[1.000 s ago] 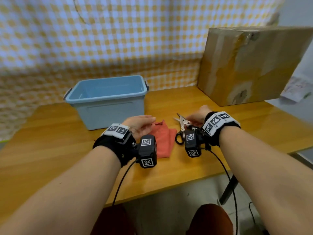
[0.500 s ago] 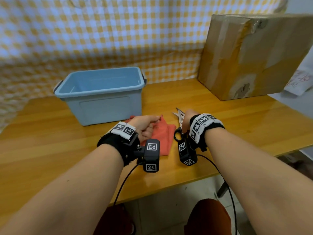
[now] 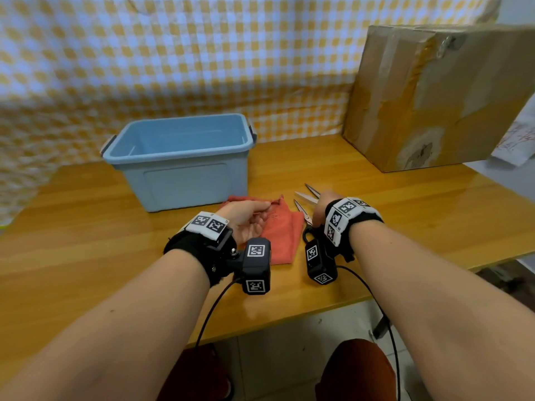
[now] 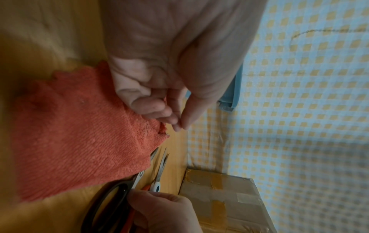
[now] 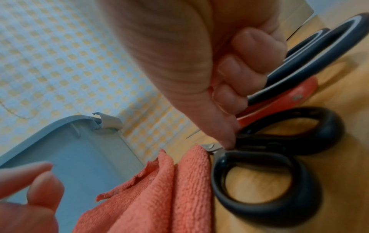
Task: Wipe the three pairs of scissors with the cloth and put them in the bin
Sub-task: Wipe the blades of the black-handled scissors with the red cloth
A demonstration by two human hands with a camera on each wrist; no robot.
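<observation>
An orange-red cloth point(image 3: 280, 235) lies folded on the wooden table point(image 3: 86, 241), just in front of the empty light-blue bin point(image 3: 179, 180). My left hand point(image 3: 260, 208) pinches the cloth's far edge point(image 4: 162, 127). Three pairs of scissors lie side by side right of the cloth, blades pointing away. The black-handled pair point(image 3: 302, 212) is nearest the cloth, with an orange-handled pair point(image 5: 289, 97) and a dark pair point(image 5: 329, 39) beyond. My right hand point(image 3: 320, 204) covers their handles with fingers curled, the thumb point(image 5: 227, 138) pressed on the black pair point(image 5: 259, 173) by its pivot.
A large taped cardboard box point(image 3: 440, 96) stands at the back right of the table. A yellow checked sheet point(image 3: 202, 53) hangs behind. The table's front edge point(image 3: 289, 316) runs just under my wrists, and my knees show below it.
My left hand went from lying flat on the cloth to pinching its far edge. My right hand slid from the blades back to the handles and curled there.
</observation>
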